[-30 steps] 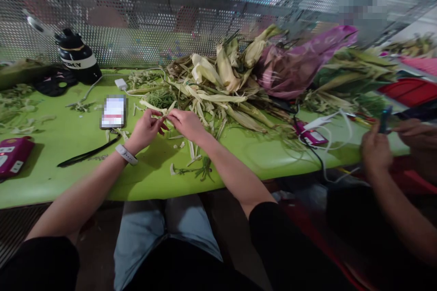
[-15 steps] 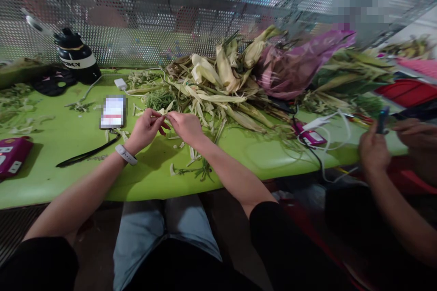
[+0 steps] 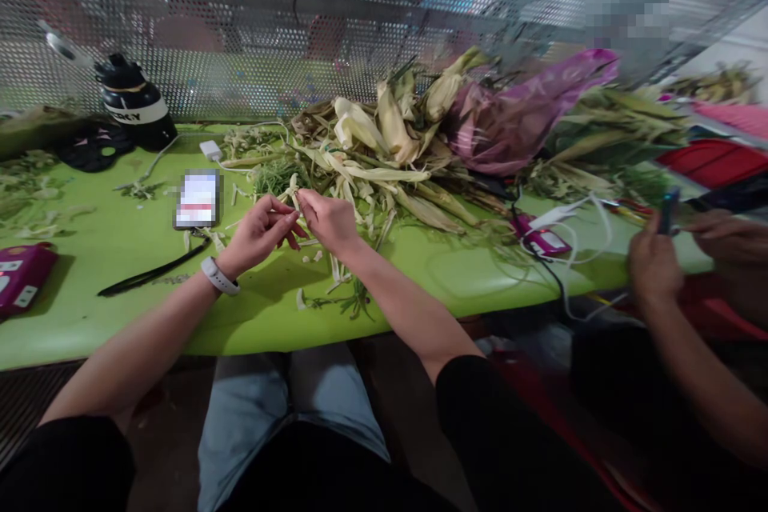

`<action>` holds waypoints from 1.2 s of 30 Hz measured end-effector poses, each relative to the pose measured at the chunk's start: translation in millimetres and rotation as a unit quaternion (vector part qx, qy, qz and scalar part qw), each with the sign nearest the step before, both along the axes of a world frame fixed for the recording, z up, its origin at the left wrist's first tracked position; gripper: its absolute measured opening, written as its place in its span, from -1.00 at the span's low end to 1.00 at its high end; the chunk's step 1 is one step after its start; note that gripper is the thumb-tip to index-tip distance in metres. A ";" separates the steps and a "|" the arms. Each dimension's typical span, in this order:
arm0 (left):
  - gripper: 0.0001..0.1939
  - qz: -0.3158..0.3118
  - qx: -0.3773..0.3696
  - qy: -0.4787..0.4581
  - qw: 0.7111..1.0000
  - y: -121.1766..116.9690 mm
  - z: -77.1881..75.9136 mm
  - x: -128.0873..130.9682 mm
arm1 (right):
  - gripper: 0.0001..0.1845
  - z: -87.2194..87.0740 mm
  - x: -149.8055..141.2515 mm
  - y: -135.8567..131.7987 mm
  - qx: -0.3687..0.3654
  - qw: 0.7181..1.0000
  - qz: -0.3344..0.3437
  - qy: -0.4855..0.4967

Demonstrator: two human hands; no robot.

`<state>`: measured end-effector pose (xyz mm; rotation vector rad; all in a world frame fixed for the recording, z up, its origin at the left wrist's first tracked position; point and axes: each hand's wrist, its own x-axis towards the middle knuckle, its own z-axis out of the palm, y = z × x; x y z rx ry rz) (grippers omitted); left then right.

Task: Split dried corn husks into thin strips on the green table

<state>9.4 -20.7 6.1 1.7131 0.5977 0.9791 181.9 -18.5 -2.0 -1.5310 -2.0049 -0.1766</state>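
Note:
My left hand and my right hand meet over the green table, fingertips almost touching. A small pale piece of corn husk sticks up between them. The thumb and fingers of my right hand pinch it. My left hand is closed in a pinch just beside, on the lower part of the same piece, which the fingers mostly hide. Behind the hands lie a tuft of green shreds and a heap of dry corn husks. Husk scraps are scattered in front.
To the left are a phone, a black strap, a black bottle and a purple box. A pink plastic bag lies on the husks. At right, cables cross a purple power block near another person's hands.
My hands have shifted slightly, and the fingertips have drawn a little apart. The husk piece now stands more upright above them.

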 end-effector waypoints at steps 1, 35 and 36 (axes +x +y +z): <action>-0.73 -0.001 0.001 0.003 1.000 -1.0 0.5 0.2 | -0.53 -0.7 1.2 1.0 0.004 1.000 0.002 0.002; -0.87 0.197 0.162 0.133 0.958 12.7 -1.1 -7.3 | -0.61 10.2 7.0 0.7 -0.087 0.988 0.085 0.099; -0.88 0.199 0.158 0.132 0.958 12.9 -2.1 -6.9 | -0.61 8.9 6.2 0.7 -0.069 0.991 0.079 0.082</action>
